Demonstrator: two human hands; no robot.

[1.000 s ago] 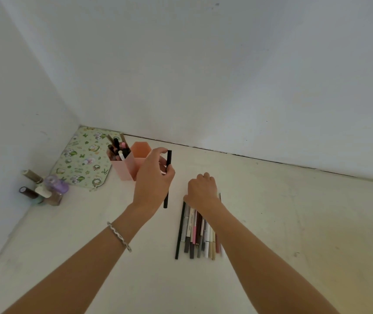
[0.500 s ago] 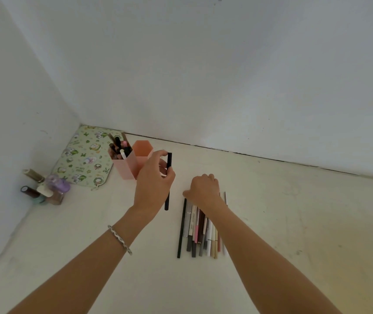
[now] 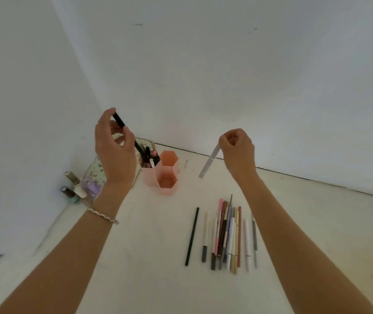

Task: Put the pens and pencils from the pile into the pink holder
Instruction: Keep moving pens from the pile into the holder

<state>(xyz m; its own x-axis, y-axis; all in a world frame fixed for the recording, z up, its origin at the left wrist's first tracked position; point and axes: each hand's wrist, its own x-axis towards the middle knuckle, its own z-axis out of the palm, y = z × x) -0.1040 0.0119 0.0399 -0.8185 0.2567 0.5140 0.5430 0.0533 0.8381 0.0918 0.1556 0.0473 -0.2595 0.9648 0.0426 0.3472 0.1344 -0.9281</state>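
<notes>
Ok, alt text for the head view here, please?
The left hand holds a black pen slanted above the pink holder, one cell of which already has pens, while the right hand pinches a grey pen by its top in the air. The pile lies on the table nearer the camera, beside the right arm.

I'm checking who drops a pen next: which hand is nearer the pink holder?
Left. The left hand, gripping a black pen, is just left of the pink holder; the right hand, pinching a grey pen, is farther to its right.
</notes>
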